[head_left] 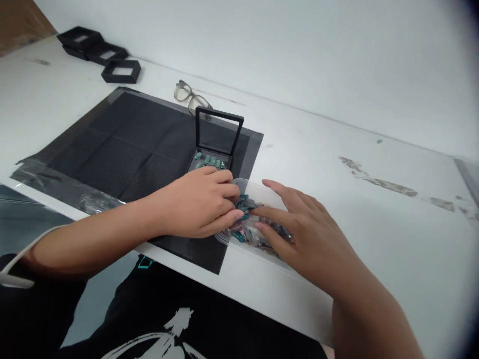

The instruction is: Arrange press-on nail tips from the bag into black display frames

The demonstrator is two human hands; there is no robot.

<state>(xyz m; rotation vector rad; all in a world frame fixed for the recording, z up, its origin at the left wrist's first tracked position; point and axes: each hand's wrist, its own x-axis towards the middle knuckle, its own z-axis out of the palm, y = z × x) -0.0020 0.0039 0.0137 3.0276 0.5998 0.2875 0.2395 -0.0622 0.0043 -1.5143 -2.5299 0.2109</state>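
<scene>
Leftmost, three black frames (120, 71) lie beyond the black mat (123, 144). Next, the open display box (214, 144) stands upright-lidded. Below it, the left hand (200, 207) pinches teal nail tips (245, 203) in the clear bag (258, 192); the right hand (307, 234) presses there, fingers spread.

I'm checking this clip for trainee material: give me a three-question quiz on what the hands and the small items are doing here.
1. True or false: the lid of the small black case stands open.
2. Both hands reach into which thing? A) the clear plastic container B) a black frame C) the eyeglasses
3. Fill in: the green nail tips in the case lie in a ____.

Key
1. True; the lid is upright behind the tray.
2. A; the left hand and the right hand meet fingertips over its teal pieces.
3. Row.
</scene>
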